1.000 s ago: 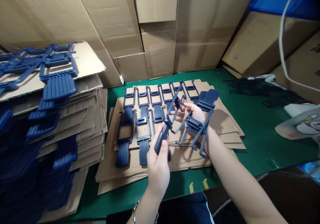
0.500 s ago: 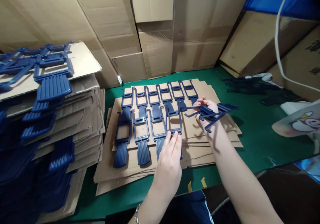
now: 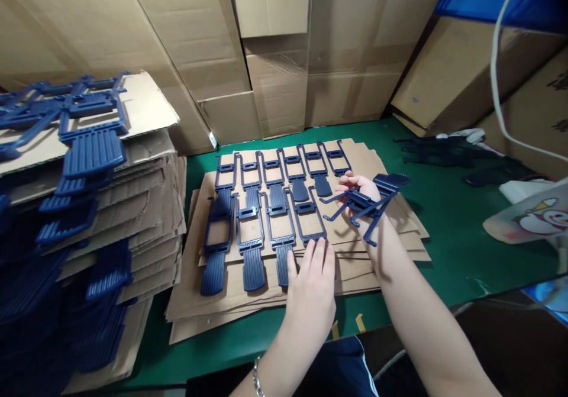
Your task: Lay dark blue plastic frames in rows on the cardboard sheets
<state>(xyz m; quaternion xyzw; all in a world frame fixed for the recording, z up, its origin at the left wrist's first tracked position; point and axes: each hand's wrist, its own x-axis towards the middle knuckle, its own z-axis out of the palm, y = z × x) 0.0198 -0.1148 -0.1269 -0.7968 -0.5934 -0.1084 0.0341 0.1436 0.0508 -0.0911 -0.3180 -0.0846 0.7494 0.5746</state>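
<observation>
My left hand (image 3: 312, 284) lies with fingers outstretched over the near end of a dark blue plastic frame (image 3: 311, 231), whose paddle it covers. This frame is at the right end of the front row. My right hand (image 3: 366, 186), palm up and fingers curled, carries several loose blue plastic frames (image 3: 389, 185) across its palm and wrist; exactly how the fingers hold them is partly hidden. Similar frames lie in two rows on a cardboard sheet (image 3: 355, 249), among them a back-row frame (image 3: 338, 161) close to my right fingertips.
At the left rises a tall stack of cardboard sheets (image 3: 155, 202) with more blue frames between the layers. Cardboard boxes wall the back of the green table (image 3: 448, 225). Dark parts (image 3: 448, 151) and a printed cup (image 3: 528, 216) are at the right, below a hanging white cable (image 3: 494, 77).
My left hand has shifted right with the front-row frame, which now lies slightly apart from the back-row paddles. My right hand has drawn slightly left, and the frames on it have tilted.
</observation>
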